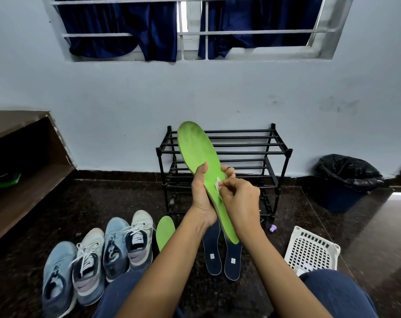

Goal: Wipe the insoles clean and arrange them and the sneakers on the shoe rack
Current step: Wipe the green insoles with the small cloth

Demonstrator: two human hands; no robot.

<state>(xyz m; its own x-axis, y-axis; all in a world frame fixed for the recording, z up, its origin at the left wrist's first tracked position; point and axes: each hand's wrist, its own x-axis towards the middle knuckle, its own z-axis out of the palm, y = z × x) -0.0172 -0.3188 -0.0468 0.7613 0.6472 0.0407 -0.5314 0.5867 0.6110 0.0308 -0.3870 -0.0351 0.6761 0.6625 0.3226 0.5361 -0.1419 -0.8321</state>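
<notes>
My left hand grips a long green insole at its middle and holds it up, toe end pointing away, in front of the black shoe rack. My right hand pinches a small white wipe against the insole's green face. On the floor lie a second green insole and two dark blue insoles, partly behind my arms. Several sneakers, light blue and white-grey, stand in a row at the lower left.
A white perforated basket sits on the floor at the right, a small purple cap near the rack's foot. A lined blue bin stands by the wall. A dark wooden shelf is at the left. My knees fill the bottom.
</notes>
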